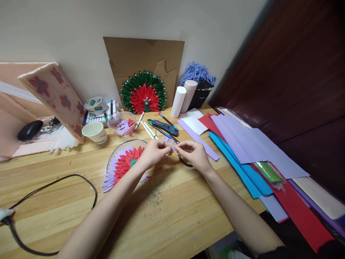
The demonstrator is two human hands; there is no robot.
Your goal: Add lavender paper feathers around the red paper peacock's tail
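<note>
1. While both hands meet above the table (161, 223), a small purple scrap (174, 148) sits between their fingertips, seemingly clear of the wood.
2. Left hand (155, 154): thumb and fingers pressed together, pinching the scrap's left end. Palm hidden, can't tell if it holds anything else.
3. Right hand (195, 154): thumb and forefinger pinching the right end, other fingers curled.
4. Key relation: scrap lies right of the left hand and left of the right hand, both touching, neither nearer. Long axis looks side to side, hand to hand; too small and covered to be sure.
5. Scissors (185, 164): just beside the right hand, partly hidden by it. Black loop toward the person, far end beyond the fingers. Right hand is nearer.
6. Fan (124, 163) of red and purple petals: left of the left hand, near it, lying on the table. Left forearm crosses in front of its right part.
7. Loose bits (145, 177), purple and red: on the table, just right of the left forearm.
8. Bowl (113, 129) of purple and red pieces: beyond the fan.
9. Purple strip (199, 140): beyond the right hand, long axis slanting away leftward.
</note>
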